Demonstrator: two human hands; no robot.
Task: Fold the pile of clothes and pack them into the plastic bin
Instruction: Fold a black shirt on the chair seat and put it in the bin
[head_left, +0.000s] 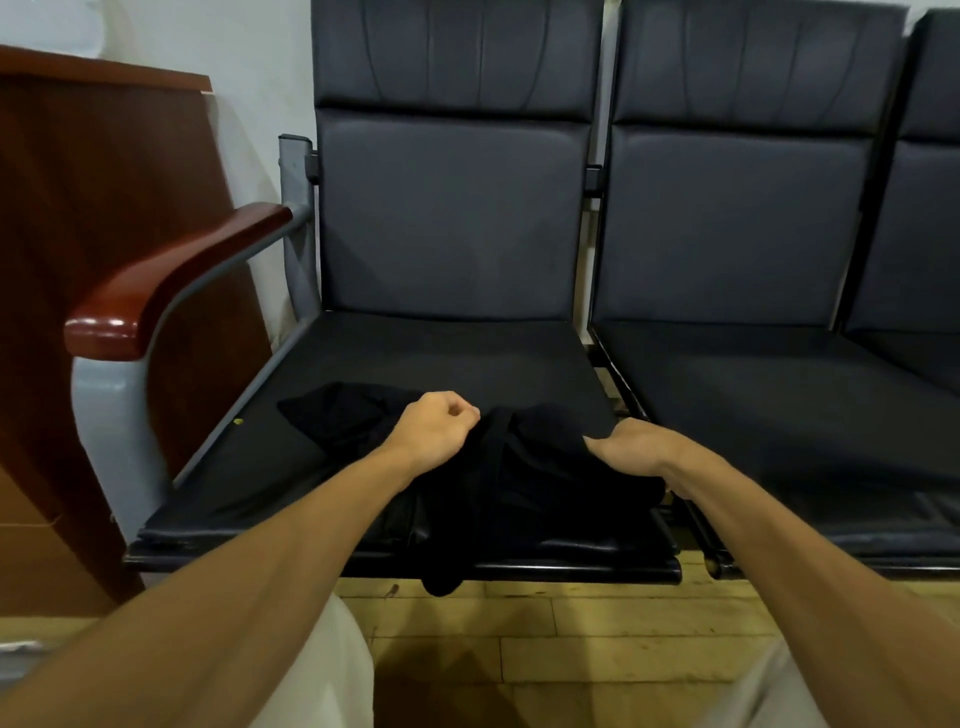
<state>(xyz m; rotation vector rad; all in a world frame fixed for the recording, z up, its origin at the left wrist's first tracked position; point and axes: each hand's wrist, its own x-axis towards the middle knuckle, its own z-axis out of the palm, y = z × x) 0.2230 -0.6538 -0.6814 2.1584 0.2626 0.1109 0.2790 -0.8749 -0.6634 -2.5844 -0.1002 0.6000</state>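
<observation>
No word, label, brand mark or number can be read from where I stand. The crumpled black cloth garment (524, 467) shows only plain fabric. The dark padded bench seats (452, 218) and the glossy reddish-brown wooden armrest (171, 280) carry no legible mark either.

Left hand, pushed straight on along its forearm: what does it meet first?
The left hand, gripping the black garment, would likely pass over the bare seat cushion and meet the backrest first; depth is unclear.
</observation>
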